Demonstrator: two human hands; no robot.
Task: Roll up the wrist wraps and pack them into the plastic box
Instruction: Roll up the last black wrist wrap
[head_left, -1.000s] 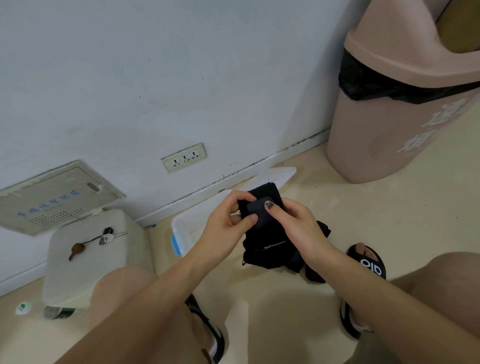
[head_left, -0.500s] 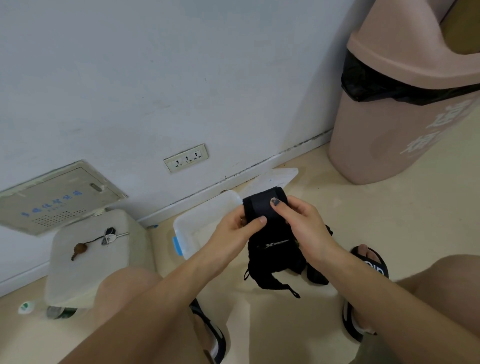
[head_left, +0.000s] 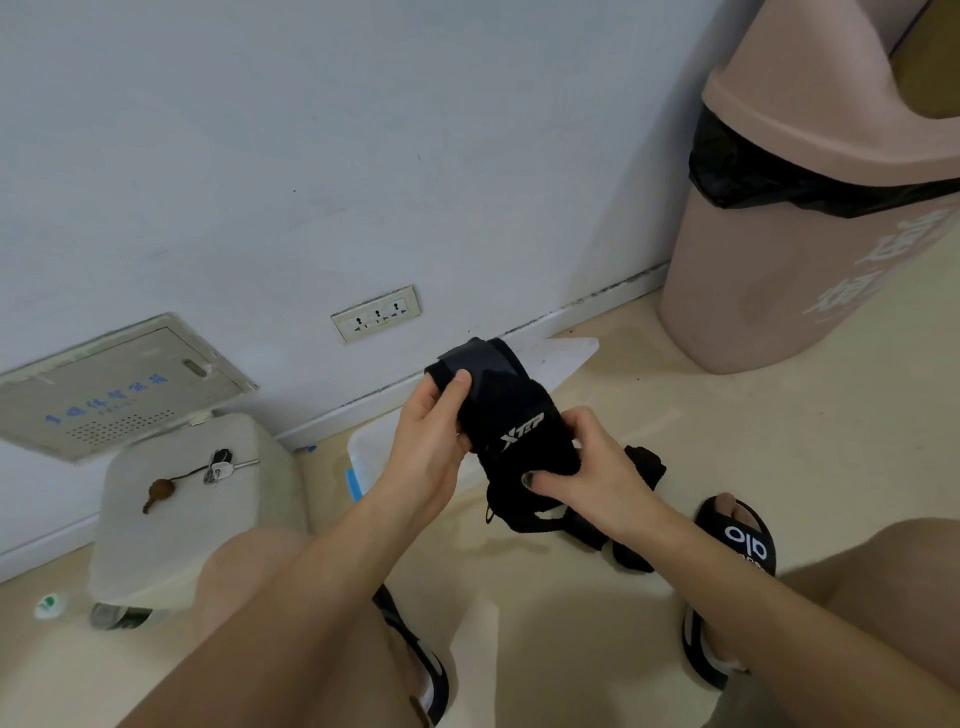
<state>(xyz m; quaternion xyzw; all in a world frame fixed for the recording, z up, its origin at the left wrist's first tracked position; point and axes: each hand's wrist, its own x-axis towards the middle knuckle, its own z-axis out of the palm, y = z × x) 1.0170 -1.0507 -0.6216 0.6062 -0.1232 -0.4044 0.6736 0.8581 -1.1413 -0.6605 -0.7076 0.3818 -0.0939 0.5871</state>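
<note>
Far left of frame: grey access panel (head_left: 111, 387) low on the wall; below it a white stool (head_left: 192, 519) carrying a bunch of keys (head_left: 218, 467) with a brown fob; a small white-and-green cap (head_left: 48, 606) on the floor at lower left; a wall socket (head_left: 376, 313) left of centre, above the skirting. Centre: left hand (head_left: 428, 447) grips the upper end of the black wrist wrap (head_left: 511, 415), thumb pressed on the top fold, fingers curled behind it; the wrap is held in the air over the plastic box (head_left: 363, 457), which sits on the floor against the wall and is mostly hidden by the hands, blue latch visible on its left edge; the clear lid (head_left: 563, 353) lies just behind it by the skirting. Right hand (head_left: 597, 473) pinches the lower edge of the same wrap, thumb on the front below the white logo; the wrap's loose tail hangs to the floor, where more black strap (head_left: 623, 540) is heaped beside the black slide sandal (head_left: 740, 540). Upper right of frame: pink bin (head_left: 810, 249) with a black liner.
</note>
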